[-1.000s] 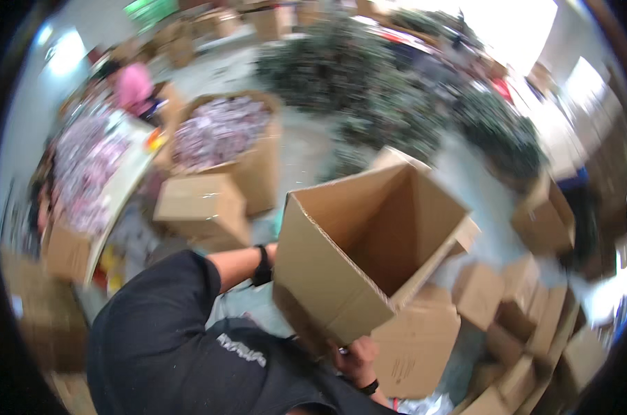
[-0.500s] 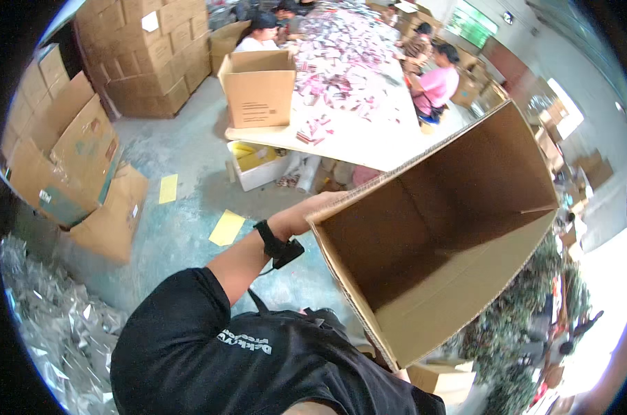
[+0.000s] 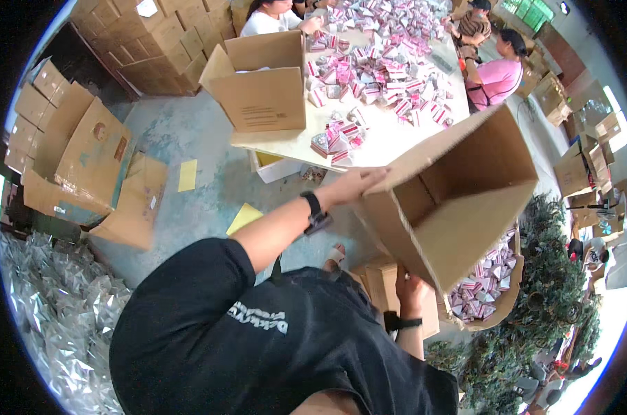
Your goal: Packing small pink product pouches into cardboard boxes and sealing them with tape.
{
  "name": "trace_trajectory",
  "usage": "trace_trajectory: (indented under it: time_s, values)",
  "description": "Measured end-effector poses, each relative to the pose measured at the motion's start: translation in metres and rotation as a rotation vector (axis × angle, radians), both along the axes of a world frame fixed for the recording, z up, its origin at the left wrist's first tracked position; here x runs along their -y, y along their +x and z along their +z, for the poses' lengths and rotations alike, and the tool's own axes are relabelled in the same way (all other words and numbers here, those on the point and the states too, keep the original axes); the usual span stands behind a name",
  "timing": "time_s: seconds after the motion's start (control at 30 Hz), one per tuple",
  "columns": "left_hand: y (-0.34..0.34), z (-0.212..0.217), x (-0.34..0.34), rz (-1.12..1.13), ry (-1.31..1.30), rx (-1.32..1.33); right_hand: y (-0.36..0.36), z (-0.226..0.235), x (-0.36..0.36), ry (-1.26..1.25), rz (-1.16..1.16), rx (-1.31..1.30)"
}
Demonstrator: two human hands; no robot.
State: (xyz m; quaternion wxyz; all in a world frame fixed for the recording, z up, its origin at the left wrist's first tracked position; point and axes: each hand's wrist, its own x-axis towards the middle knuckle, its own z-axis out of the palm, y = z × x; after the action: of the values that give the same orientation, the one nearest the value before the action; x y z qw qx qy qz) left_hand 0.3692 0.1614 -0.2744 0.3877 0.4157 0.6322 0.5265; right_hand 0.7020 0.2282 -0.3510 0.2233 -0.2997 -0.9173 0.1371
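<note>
Between both hands I hold a large cardboard box (image 3: 469, 232), tilted, with its open mouth turned up and to the right; its inside shows bare brown walls. My left hand (image 3: 358, 185) grips the box at its upper left edge. Lower down, my right hand (image 3: 410, 289) has its fingers against the bottom edge of the same box, partly hidden by it. Behind the raised box, the white table (image 3: 403, 144) carries many loose pink and white wedge-shaped packages (image 3: 396, 83). Another open carton (image 3: 258, 97) stands on the table's near left corner.
A carton filled with wedge packages (image 3: 483, 290) sits below the raised box, beside a closed carton (image 3: 382, 283). Large open cartons (image 3: 85, 159) stand left, above silvery foil material (image 3: 58, 311). Green artificial foliage (image 3: 535, 304) lies right. Co-workers (image 3: 500, 72) sit around the table.
The table and its packages appear closer. The box has shifted down and tilted differently, and my right hand, hidden before, now shows under its edge. The package-filled carton has come into view.
</note>
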Motion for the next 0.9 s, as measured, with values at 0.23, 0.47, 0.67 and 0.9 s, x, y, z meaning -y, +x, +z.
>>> trace_trajectory:
  time_s: [0.23,0.47,0.67,0.9]
  values:
    - [-0.199,-0.158,-0.088,-0.051,-0.566,-0.826,-0.11,-0.035,-0.109,-0.268,0.125,-0.014]
    - [-0.261,-0.184,-0.134,0.106,-0.691,-0.576,-0.212,-0.009,-0.128,-0.629,0.244,0.15]
    - [-0.294,-0.233,-0.137,0.172,-0.491,-0.744,-0.216,0.086,-0.214,-0.651,0.343,0.451]
    - [-0.335,-0.218,-0.12,0.064,-0.625,-0.662,-0.191,0.294,-0.356,-0.764,-0.45,0.567]
